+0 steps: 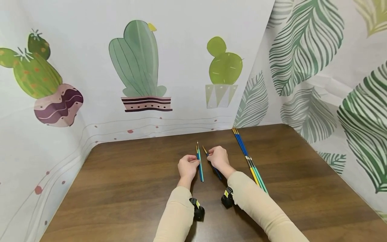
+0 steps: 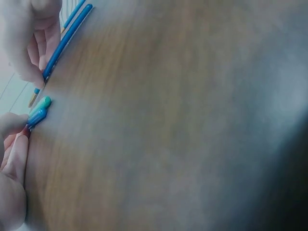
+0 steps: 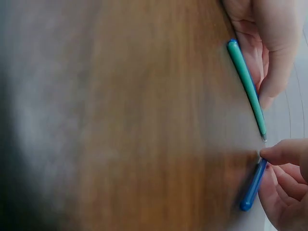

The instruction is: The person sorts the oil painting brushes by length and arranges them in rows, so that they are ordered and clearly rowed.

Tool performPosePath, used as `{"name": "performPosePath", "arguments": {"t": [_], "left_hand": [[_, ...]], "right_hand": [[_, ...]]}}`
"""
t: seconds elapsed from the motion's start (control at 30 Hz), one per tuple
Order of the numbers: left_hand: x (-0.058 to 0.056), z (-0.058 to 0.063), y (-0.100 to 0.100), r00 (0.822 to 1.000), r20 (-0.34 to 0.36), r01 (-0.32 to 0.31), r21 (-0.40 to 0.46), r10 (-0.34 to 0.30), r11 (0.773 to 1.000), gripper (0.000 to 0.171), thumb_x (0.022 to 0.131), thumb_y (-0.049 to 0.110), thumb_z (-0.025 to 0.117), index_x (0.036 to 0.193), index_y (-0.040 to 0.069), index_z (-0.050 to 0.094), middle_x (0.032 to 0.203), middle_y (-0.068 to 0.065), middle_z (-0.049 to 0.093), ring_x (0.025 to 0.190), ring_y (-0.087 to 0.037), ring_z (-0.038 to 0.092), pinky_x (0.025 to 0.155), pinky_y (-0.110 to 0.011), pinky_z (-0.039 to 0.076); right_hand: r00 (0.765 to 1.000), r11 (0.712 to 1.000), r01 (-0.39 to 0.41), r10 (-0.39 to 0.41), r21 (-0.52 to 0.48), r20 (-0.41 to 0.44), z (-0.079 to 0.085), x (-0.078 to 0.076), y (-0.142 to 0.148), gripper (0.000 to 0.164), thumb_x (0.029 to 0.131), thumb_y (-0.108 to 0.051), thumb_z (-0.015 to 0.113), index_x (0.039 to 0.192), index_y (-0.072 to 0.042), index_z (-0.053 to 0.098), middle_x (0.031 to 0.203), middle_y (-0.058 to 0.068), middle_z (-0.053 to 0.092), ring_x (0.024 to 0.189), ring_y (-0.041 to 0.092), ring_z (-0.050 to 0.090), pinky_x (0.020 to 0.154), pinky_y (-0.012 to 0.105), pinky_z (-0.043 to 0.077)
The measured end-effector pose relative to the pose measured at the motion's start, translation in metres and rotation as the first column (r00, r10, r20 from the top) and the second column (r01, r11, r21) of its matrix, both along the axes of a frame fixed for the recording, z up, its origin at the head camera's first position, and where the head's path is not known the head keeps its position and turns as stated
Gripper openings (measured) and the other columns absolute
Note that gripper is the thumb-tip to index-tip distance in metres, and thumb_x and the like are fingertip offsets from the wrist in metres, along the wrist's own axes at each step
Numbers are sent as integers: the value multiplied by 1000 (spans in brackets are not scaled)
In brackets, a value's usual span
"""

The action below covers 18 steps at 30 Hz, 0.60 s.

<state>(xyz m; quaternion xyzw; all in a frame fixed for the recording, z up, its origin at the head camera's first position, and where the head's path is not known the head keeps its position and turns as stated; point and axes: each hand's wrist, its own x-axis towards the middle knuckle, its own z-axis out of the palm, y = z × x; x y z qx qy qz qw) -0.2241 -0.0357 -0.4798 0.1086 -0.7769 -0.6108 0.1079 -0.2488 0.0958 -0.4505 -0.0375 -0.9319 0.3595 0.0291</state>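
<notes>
My left hand (image 1: pixel 188 167) pinches a blue paintbrush (image 2: pixel 37 117) with a teal paintbrush (image 3: pixel 246 82) lying right alongside it. Both point their bristles toward the back of the table. A short gap to the right, my right hand (image 1: pixel 219 158) holds another blue paintbrush (image 3: pixel 253 186) between thumb and fingers, its tan bristle tip showing past the fingertips in the head view. That brush slants, with its handle end toward me. In the left wrist view, fingers partly cover the brushes' middles.
Further right on the brown wooden table (image 1: pixel 130 174) lie several blue paintbrushes (image 1: pixel 240 143) near the back edge. In front of them are a yellow paintbrush (image 1: pixel 254 175) and teal paintbrushes (image 1: pixel 260 179), side by side. A cactus-patterned cloth (image 1: pixel 181 67) hangs behind the table.
</notes>
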Motion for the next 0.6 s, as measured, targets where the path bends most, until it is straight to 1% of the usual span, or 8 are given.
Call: {"name": "performPosePath", "arguments": {"t": [0.1,0.23,0.3,0.37,0.43,0.47,0.53,0.6], "left_hand": [[1,1,-1,1000,4,3,-1,-3,1000,15,75,3,76,87,-2,69,85,-17,73,81,-23,72,72,-32,57],[1,0,-1,1000,8,7,2,-7,1000,15,75,4,76,87,-1,69,85,-16,73,81,-23,72,73,-33,57],[1,-1,-1,1000,5,6,-3,-6,1000,15,75,4,76,88,-1,69,85,-16,73,81,-23,72,73,-33,57],[1,-1,-1,1000,2,4,-9,-4,1000,15,75,4,76,87,0,69,85,-16,73,81,-23,72,73,-33,57],[0,-1,-1,1000,-1,1,-16,-1,1000,15,75,5,76,87,0,70,85,-15,73,81,-22,72,73,-33,57],[0,-1,-1,1000,-2,0,-18,0,1000,15,75,5,76,87,0,70,85,-15,73,81,-22,72,73,-33,57],[0,-1,-1,1000,-1,-1,-15,1,1000,15,75,5,76,87,0,69,85,-15,73,81,-22,72,73,-33,57],[0,-1,-1,1000,0,-1,-15,1,1000,15,75,5,76,87,0,69,85,-15,73,81,-22,72,73,-33,57]], "right_hand": [[1000,1000,12,-12,-19,-17,-2,-1,1,20,79,-12,71,98,-6,74,82,3,74,84,21,68,79,39,54],[999,996,40,-41,-81,-12,-5,-3,4,21,78,-13,69,98,-7,75,86,5,74,87,24,68,78,39,53],[999,991,48,-49,-122,-6,-6,-3,6,22,79,-13,68,99,-7,74,90,7,74,89,24,68,77,37,54],[999,977,53,-52,-204,10,-7,-5,7,22,80,-12,66,100,-5,73,92,10,74,85,22,69,73,34,55],[998,946,52,-43,-320,33,-7,-6,9,23,82,-9,64,103,-2,71,93,14,73,77,19,70,65,31,56],[998,923,51,-34,-381,49,-8,-6,10,24,83,-7,63,104,0,70,94,16,72,72,18,69,61,29,55],[996,868,55,-16,-494,84,-8,-6,12,26,84,-4,60,108,3,67,96,20,69,64,16,68,54,27,54],[994,824,58,5,-564,110,-8,-5,14,28,85,-2,57,112,4,64,100,23,67,62,13,65,51,26,53]]}}
